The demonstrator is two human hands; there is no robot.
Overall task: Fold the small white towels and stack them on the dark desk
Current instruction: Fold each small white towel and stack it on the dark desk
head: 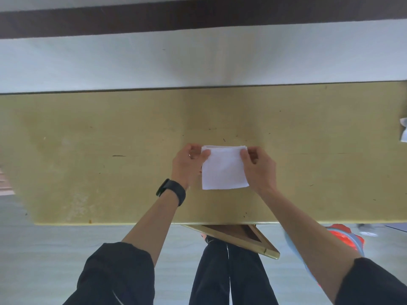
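Note:
A small white towel [223,170], folded into a neat square, lies on the yellowish-brown desk top [110,150] near its front middle. My left hand [187,165] pinches the towel's far left corner between thumb and fingers. My right hand [258,167] pinches the far right corner the same way. The towel's near edge rests flat on the desk. A black band sits on my left wrist.
Another bit of white cloth [404,130] shows at the desk's far right edge, mostly cut off. A wooden frame [237,237] sticks out under the desk's front edge, above my dark trousers. A red and blue object [343,238] lies on the floor at right.

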